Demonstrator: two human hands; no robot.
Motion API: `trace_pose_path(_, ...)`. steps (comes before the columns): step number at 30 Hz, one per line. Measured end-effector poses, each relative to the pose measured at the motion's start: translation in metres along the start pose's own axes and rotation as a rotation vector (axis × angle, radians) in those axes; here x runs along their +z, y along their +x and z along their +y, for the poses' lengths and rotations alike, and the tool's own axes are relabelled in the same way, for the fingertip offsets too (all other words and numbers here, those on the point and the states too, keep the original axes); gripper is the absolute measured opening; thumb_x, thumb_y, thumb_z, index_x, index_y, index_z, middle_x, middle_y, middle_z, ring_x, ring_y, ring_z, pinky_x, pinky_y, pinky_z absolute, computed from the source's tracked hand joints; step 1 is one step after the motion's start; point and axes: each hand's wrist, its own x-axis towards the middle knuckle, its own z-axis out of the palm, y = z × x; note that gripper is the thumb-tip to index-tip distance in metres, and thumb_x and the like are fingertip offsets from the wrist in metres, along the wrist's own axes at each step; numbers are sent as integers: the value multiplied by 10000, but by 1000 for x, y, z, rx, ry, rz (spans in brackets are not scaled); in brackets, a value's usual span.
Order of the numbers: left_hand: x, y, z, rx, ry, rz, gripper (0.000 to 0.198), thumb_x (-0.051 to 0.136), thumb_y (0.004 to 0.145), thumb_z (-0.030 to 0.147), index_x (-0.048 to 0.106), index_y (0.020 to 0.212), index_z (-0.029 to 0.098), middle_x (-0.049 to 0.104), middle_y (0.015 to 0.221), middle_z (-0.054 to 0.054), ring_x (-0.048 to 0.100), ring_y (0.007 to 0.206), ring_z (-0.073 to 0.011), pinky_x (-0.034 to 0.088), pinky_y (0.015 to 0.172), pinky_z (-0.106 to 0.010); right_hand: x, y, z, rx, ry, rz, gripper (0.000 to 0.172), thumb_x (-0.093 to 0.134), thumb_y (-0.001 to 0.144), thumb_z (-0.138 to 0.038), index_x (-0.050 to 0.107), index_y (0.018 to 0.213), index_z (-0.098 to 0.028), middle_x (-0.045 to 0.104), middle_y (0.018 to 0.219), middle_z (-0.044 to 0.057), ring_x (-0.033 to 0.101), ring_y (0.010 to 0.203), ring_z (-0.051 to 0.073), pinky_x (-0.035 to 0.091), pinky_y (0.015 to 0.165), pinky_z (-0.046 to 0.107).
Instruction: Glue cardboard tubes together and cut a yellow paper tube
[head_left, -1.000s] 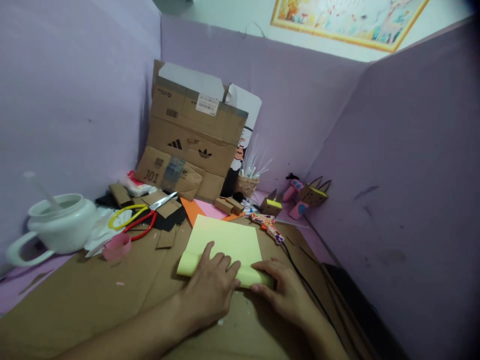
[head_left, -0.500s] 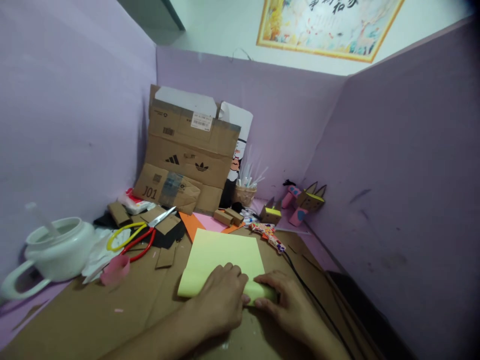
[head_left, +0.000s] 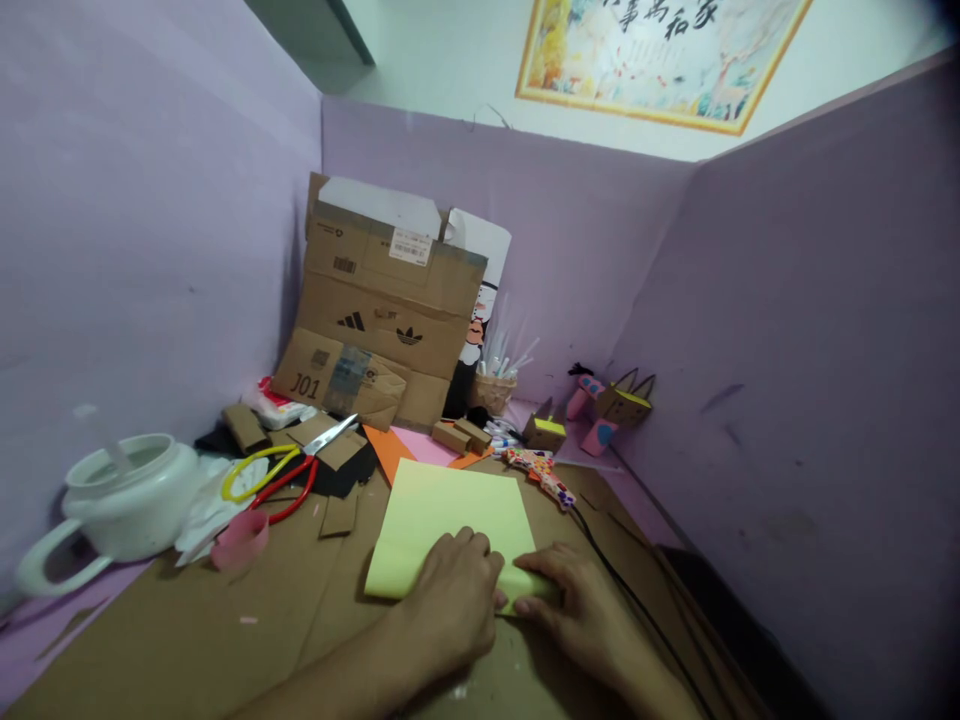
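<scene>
A sheet of pale yellow paper (head_left: 457,508) lies on the brown cardboard in front of me, its near edge curled over toward the far side. My left hand (head_left: 456,590) presses on the folded edge with its fingers curled, closed on the paper. Close by on the right, my right hand (head_left: 571,605) pinches the right end of the fold between thumb and fingers. The fold stands slightly rounded near the right hand. Part of the near edge is hidden beneath both hands.
Red and yellow-handled scissors (head_left: 289,478), a pink tape ring (head_left: 241,540) and a white pot (head_left: 135,500) are on the left. A patterned glue gun (head_left: 541,474) with a black cord lies to the right. Folded cardboard (head_left: 390,310) leans at the back.
The whole view has shifted slightly. At its left end the paper's curled edge looks a little flatter. Both hands keep nearly the same place on the paper.
</scene>
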Motion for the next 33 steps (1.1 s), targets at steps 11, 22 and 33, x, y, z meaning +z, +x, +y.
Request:
trace_pose_path(11, 0, -1, 0, 25, 24, 1, 183, 473, 812, 223, 607, 930, 185, 613, 965, -89, 537, 920, -252, 458, 768, -387, -7, 1, -13, 35, -36, -58, 298, 691, 728, -326, 699, 964, -144, 675, 896, 118, 590, 892, 274, 420, 809, 375)
trace_pose_path(22, 3, -1, -4, 49, 27, 2, 179, 489, 791, 220, 615, 916, 191, 609, 950, -84, 534, 914, -245, 455, 758, -369, -8, 1, -11, -21, -55, -73, 317, 661, 759, -352, 682, 979, -126, 675, 891, 125, 593, 873, 273, 422, 795, 383)
trace_pose_path(33, -2, -8, 4, 29, 7, -45, 211, 472, 793, 234, 622, 933, 184, 595, 983, -97, 536, 934, -268, 468, 795, -419, -14, -5, -17, -76, -20, -127, 214, 691, 740, -322, 699, 897, -176, 712, 829, 79, 626, 870, 261, 264, 1008, 488)
